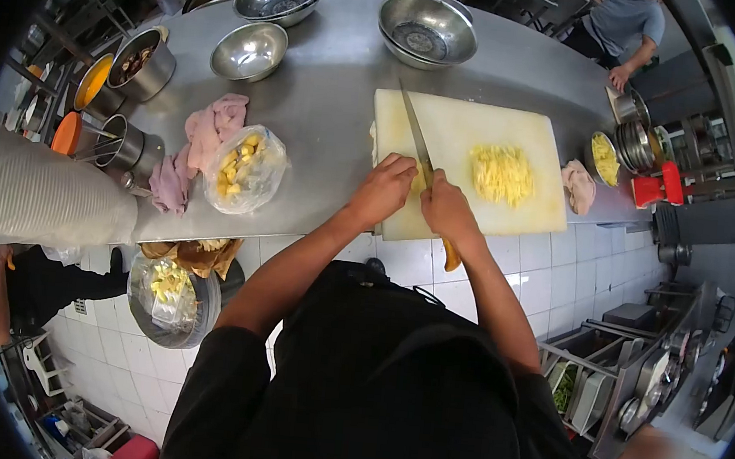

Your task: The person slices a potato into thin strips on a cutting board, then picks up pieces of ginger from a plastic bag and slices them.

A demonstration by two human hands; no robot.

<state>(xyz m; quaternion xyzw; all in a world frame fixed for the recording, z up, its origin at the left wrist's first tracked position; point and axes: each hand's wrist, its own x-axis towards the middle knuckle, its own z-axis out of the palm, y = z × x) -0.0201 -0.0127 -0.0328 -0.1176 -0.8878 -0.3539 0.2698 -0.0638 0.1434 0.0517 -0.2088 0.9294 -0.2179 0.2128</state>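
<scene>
at the center of the frame, the right hand [448,205] grips the knife [416,129] over the cutting board [456,119]. the left hand [389,188] curls beside the blade; its hold can't be told. yellow strips [502,175] lie right of the knife.

The long metal knife [416,129] has a grey blade and an orange-brown handle. The flat, four-sided cutting board [447,118] is creamy white, and the pile of thin food strips [501,176] is light yellow. One crumpled cloth [212,135] is pink, and one smaller crumpled cloth [170,182] is pinky purple. The round metal bowl [249,51] is shiny silver. The square floor tiles [536,251] are white with thin grey lines, like a grid.
</scene>
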